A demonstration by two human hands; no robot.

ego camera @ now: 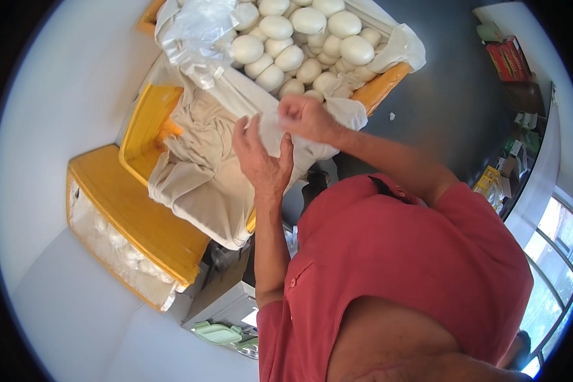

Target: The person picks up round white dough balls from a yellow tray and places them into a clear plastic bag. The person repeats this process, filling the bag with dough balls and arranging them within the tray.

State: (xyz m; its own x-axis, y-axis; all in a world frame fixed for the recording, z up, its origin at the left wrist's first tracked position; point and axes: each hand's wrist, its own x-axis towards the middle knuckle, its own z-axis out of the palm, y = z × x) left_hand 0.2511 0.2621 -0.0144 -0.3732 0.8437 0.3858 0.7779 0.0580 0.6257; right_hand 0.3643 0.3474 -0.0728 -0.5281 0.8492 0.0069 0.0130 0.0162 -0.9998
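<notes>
My left hand (263, 160) is raised over the beige cloth (210, 138) lining a yellow plastic crate (148, 131), its fingers spread and nothing seen in them. Just right of it, my right hand (308, 117) has curled fingers and is blurred. Whether it holds something thin cannot be told. Both hands are near the cloth-covered edge of an orange crate (384, 86). That crate holds a heap of large white eggs (309, 70), with off-white cloth folded over its sides. A clear plastic sheet (196, 33) lies on its left edge.
Another yellow crate (138, 205), turned on its side, stands at the left by a pale wall (43, 119), with whitish contents partly seen. A metal case (234, 305) with green-handled items is below it. Boxes (508, 59) line the right side beyond the dark floor (410, 119).
</notes>
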